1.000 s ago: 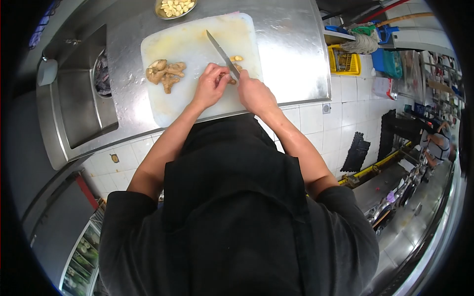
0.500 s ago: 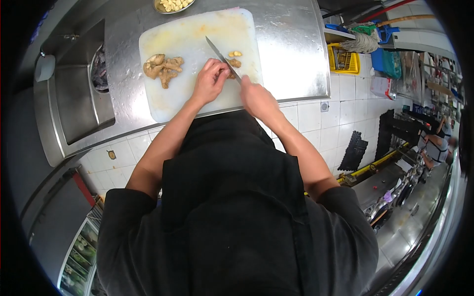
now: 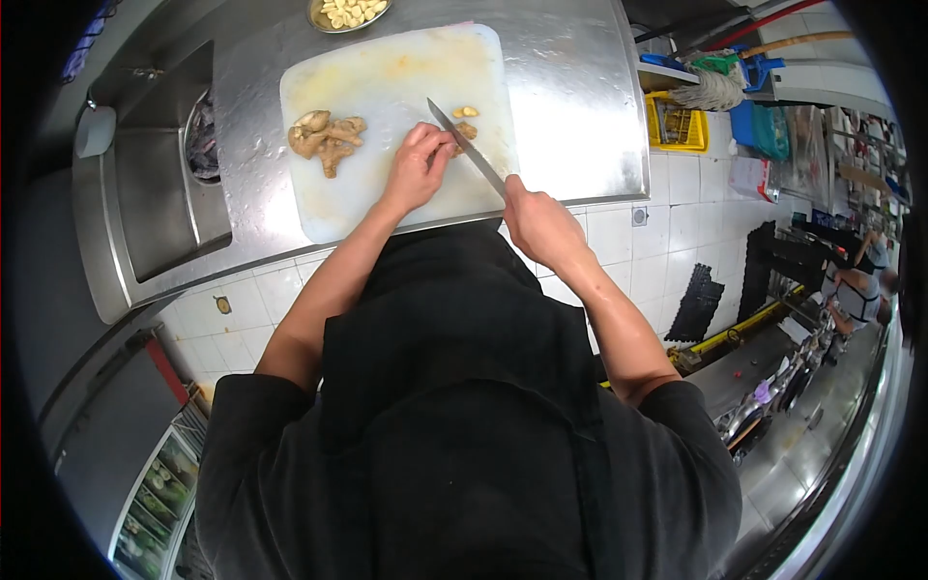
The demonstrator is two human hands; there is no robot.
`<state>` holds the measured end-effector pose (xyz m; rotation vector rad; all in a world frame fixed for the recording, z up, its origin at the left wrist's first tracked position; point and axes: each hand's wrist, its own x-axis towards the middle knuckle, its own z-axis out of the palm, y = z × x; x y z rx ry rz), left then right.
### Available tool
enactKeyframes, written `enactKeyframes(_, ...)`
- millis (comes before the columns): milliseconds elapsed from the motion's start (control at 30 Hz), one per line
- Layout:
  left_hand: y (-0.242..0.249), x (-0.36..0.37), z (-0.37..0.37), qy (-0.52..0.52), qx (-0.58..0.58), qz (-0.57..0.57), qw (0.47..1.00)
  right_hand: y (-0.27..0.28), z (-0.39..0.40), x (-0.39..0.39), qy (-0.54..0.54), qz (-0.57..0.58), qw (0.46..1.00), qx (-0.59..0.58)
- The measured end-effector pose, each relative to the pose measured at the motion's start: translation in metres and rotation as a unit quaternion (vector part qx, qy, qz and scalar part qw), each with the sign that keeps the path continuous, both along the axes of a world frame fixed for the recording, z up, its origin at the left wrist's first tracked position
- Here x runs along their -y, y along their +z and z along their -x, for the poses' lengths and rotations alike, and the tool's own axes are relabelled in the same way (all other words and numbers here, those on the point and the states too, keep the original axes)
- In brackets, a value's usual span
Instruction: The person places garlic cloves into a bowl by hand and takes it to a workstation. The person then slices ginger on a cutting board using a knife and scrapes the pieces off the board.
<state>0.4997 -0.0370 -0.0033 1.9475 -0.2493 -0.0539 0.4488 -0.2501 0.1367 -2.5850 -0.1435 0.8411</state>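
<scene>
My right hand is closed round the handle of a knife, and its long blade slants up and left over the white cutting board. Beside the blade, my left hand has its fingers bent together at a piece of ginger, which they partly hide. Brown ginger bits show just past the blade, with small pale yellow pieces above them. A large knobbly ginger root lies on the left part of the board.
A bowl of pale pieces stands beyond the board on the steel counter. A sink is at the left. Yellow crate and mop are at the right; another person is far right.
My right hand has moved right and down, drawing the knife back along the ginger. My left hand has shifted slightly, and the whole view has moved a little.
</scene>
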Motion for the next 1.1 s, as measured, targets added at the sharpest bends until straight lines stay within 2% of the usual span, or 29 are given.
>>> enactKeyframes(67, 0.001, -0.002, 0.000, -0.003, 0.003, -0.006, 1.000, -0.006, -0.002, -0.004, 0.002, 0.005, 1.000, -0.022)
enactKeyframes(200, 0.006, 0.000, 0.000, -0.001, -0.001, 0.004, 1.000, -0.048, -0.034, -0.033, -0.025, -0.030, 0.999, 0.032)
enactKeyframes(267, 0.007, 0.000, 0.000, 0.001, 0.000, 0.003, 1.000, -0.047, -0.041, -0.036, -0.036, -0.052, 0.997, 0.049)
enactKeyframes(467, 0.006, 0.000, 0.002, 0.011, -0.006, 0.004, 1.000, -0.012, -0.015, -0.019, -0.001, -0.007, 1.000, 0.026)
enactKeyframes(667, 0.003, 0.000, 0.003, 0.014, -0.004, 0.010, 1.000, -0.058, -0.028, -0.040, -0.020, -0.028, 0.998, 0.061)
enactKeyframes(767, 0.004, 0.000, 0.004, 0.015, -0.010, 0.015, 1.000, -0.058, -0.038, -0.043, -0.041, -0.069, 0.992, 0.098)
enactKeyframes(933, 0.004, 0.004, 0.006, 0.033, 0.007, 0.018, 0.999, -0.028, -0.014, -0.027, -0.020, -0.018, 0.999, 0.043)
enactKeyframes(1100, 0.000, 0.006, 0.007, 0.037, 0.018, 0.030, 0.999, -0.058, -0.026, -0.050, -0.053, -0.050, 0.994, 0.076)
